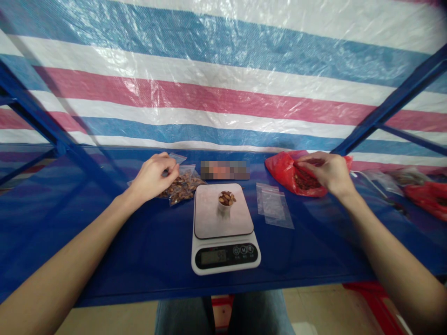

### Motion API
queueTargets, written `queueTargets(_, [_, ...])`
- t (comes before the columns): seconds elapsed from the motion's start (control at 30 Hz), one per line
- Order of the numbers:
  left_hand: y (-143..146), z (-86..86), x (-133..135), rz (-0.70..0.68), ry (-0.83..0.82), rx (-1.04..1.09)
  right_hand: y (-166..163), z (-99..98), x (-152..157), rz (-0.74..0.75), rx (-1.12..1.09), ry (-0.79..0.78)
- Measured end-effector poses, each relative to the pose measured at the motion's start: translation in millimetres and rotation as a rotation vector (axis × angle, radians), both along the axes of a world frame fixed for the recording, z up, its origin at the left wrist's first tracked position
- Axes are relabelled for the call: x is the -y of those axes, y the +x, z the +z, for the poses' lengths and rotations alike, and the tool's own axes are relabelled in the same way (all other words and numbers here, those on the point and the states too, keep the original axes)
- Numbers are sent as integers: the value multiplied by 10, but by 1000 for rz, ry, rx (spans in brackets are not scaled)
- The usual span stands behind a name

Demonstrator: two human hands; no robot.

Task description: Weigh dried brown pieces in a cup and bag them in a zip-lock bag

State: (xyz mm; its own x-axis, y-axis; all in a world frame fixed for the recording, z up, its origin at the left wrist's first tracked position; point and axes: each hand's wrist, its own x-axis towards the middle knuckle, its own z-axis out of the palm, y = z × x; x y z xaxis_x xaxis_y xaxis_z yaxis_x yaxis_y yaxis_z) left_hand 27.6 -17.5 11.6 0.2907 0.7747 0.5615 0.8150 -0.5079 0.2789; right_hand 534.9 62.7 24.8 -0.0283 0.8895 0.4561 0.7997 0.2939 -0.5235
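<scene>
Head camera: digital kitchen scale (226, 270) is sitting near the middle of the blue tabletop's (139, 265) front edge; small cup (224, 208) is standing on its pan (206, 223), brown dried pieces (227, 197) heaping above the rim; display (213, 256) is showing what looks like a 9 and an 8, decimal point too small to tell.

Left hand (153, 177) is resting at clear filled bags (183, 188), left of the scale toward the back edge; its fingers are curling in toward the thumb; cannot tell if they are clamping film.

Right hand (330, 172) is sitting at the open mouth of the red plastic bag (279, 168), right of the scale toward the back edge; thumb and fingertips are lying close together; cannot tell if they are pinching the reddish-brown contents (304, 182) or only red film.

Flat clear zip bags (279, 209) are lying between scale and red bag.

Handling, my judgement: small pinches should be working better than handfuls, red film probably being floppy and prone to snagging; keeping both hands off the pan matters while digits are settling; the cup's heap is looking loose, so bumping the scale is risking spilled pieces.
</scene>
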Motion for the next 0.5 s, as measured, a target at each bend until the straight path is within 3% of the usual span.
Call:
queueTargets(0.13, [0, -3, -6, 0, 8, -11, -51, 136, 190, -4, -107, 49])
queueTargets(0.23, [4, -13, -14, 1, 29, -28, -264, 317, 458, 53, -122, 135])
queueTargets(0.37, [7, -14, -13, -12, 30, -42, -867, 565, 869, 330, -130, 194])
queueTargets(0.5, [4, -8, -11, -21, 37, -38, -1522, 643, 1112, 649, -115, 126])
